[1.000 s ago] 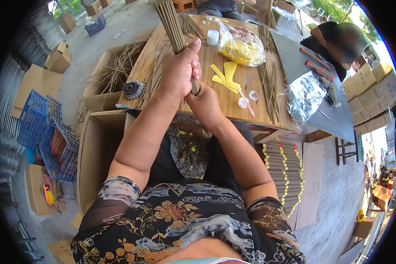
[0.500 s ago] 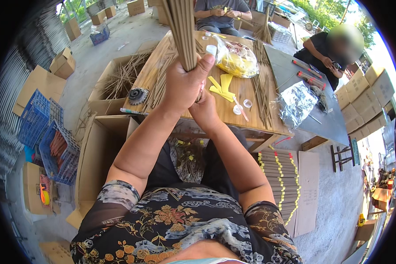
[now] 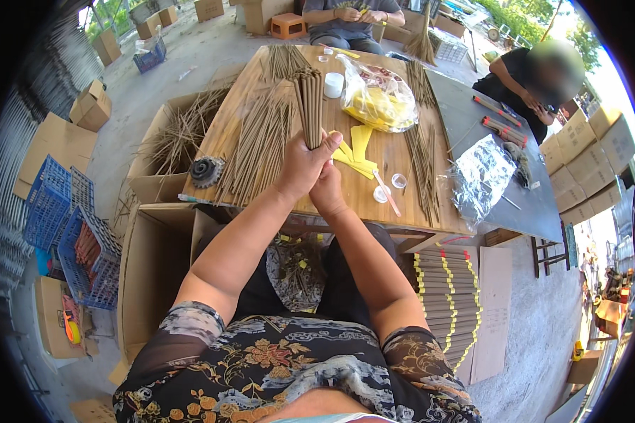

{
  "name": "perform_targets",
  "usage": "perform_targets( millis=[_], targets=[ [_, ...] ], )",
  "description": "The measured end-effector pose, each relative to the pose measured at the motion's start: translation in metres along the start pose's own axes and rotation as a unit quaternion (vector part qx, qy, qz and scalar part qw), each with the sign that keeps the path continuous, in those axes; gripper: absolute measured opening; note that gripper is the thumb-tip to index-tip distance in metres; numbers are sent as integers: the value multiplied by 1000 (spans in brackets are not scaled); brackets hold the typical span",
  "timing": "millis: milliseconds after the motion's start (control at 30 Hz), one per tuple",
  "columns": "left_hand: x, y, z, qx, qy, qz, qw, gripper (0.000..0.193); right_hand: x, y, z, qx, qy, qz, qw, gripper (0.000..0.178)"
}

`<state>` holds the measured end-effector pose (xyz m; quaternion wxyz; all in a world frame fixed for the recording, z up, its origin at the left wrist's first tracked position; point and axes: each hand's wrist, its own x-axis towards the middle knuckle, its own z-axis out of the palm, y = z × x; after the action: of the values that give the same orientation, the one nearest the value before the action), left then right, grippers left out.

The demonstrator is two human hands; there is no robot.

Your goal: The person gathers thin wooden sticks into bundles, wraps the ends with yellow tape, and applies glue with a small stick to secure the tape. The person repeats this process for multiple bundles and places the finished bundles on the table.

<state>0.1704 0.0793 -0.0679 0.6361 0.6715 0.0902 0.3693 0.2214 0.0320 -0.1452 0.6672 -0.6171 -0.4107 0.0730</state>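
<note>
Upright over the near edge of the table stands a bundle of thin brown sticks (image 3: 308,106), their tops gathered close together. My left hand (image 3: 302,168) is closed round its lower part, thumb pointing right. Just below and to the right, my right hand (image 3: 327,186) is closed at the bundle's lower end, which the hands hide. Yellow strips (image 3: 360,151) lie right beside my hands. More loose brown sticks (image 3: 257,144) are spread to the left on the wooden table (image 3: 314,206). A white lidded jar (image 3: 334,84) and a clear bag of yellow strips (image 3: 379,99) stand beyond.
A toothed metal wheel (image 3: 207,171) sits at the table's left corner. Cardboard boxes (image 3: 159,243) and blue crates (image 3: 88,247) stand on the left. Yellow-banded stick bundles (image 3: 444,303) lie at lower right. Two people sit beyond, one near the grey table (image 3: 501,176).
The bundle has come down from high up near the camera, and its top now shows over the table. Both hands are slightly lower and still hold it.
</note>
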Motion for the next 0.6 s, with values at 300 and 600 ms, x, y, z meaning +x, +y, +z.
perform_targets(
  millis=[300, 600],
  targets=[
    [8, -18, 1, 50, -13, 49, 997, 29, 12, 10, 2, -17, -2, -9, 1000, 26],
    [-5, 37, -5, -88, 1, -30, 996, 31, -26, -22, 2, -14, -46, 51, 998, 24]
  ],
)
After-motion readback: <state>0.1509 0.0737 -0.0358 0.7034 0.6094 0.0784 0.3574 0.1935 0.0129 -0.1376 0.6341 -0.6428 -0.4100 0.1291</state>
